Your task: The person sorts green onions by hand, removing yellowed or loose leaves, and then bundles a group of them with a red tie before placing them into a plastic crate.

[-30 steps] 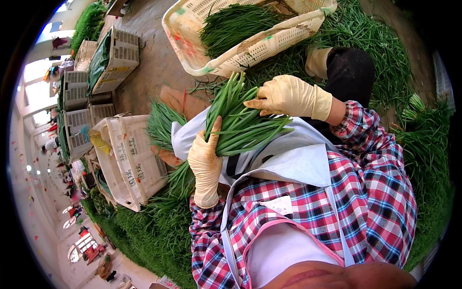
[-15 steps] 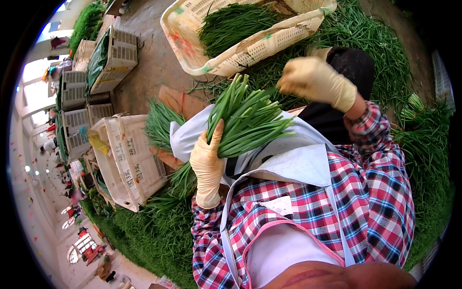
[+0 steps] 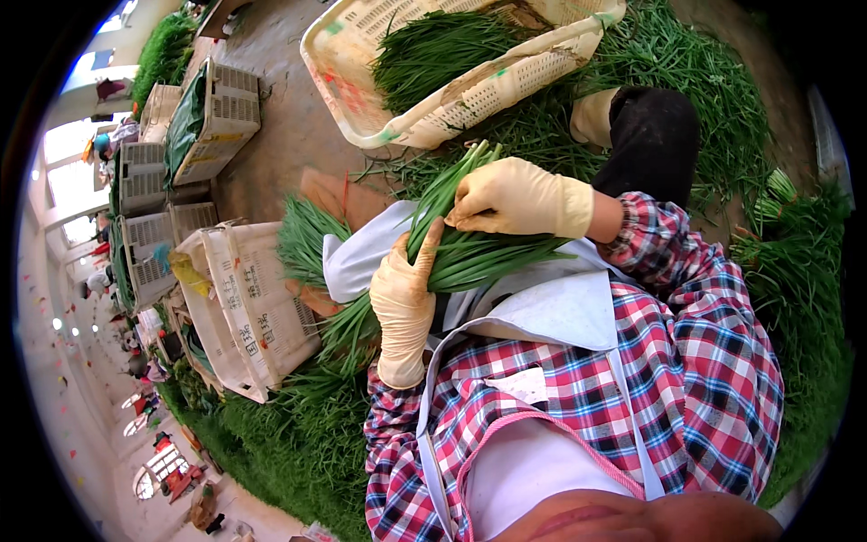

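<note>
And there, on the left, pale crates point(image 3: 233, 99) are clustered, one partly covered by a green sheet point(image 3: 185, 126); crumpled yellow material point(image 3: 191, 275) is seen against a white crate point(image 3: 287, 316).

green stalks point(image 3: 497, 257); cream gloves point(image 3: 533, 197); red-white-blue plaid shirt point(image 3: 587, 397)

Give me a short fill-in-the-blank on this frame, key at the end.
1. The left hand and the right hand both wear cream-coloured ____.
2. The left hand grips a bunch of stalks whose colour is ____.
3. Of the two hands, the one nearer the large crate at the top of the picture is the ____ hand.
4. The trouser leg above the plaid sleeve is coloured ____.

Missing words: gloves; green; right; black.
</note>
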`<action>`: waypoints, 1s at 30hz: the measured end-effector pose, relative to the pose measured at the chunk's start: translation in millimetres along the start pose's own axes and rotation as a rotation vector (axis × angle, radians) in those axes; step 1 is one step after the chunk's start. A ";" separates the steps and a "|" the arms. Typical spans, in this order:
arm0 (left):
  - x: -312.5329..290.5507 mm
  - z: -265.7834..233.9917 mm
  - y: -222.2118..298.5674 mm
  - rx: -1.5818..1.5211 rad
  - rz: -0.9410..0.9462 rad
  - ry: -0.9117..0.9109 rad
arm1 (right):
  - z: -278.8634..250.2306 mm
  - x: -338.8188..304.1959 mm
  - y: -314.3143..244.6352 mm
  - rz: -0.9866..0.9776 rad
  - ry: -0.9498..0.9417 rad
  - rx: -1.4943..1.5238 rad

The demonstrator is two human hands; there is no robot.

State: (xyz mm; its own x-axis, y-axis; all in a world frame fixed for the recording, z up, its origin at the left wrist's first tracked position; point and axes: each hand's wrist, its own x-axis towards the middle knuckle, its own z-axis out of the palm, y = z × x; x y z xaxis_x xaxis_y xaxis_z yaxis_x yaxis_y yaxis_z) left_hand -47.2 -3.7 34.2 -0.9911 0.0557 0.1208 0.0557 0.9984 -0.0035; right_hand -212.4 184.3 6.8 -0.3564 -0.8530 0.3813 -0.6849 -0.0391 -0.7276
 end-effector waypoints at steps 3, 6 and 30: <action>-14.8 4.5 -7.0 -0.034 -0.060 0.014 | -31.8 -5.8 -12.9 0.340 -0.007 0.553; -22.1 9.2 -13.2 -0.041 -0.100 0.054 | -58.3 -22.6 10.8 0.419 0.283 0.686; -19.5 5.1 -14.6 -0.099 -0.119 0.045 | -72.4 -27.2 12.9 0.073 0.087 -0.134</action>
State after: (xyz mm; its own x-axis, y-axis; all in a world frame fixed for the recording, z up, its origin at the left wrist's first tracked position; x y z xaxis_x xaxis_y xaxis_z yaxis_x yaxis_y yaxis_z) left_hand -29.3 -19.3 26.9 -0.9852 -0.0655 0.1586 -0.0481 0.9926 0.1110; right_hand -257.6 244.7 28.4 -0.4583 -0.8023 0.3825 -0.7315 0.0960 -0.6751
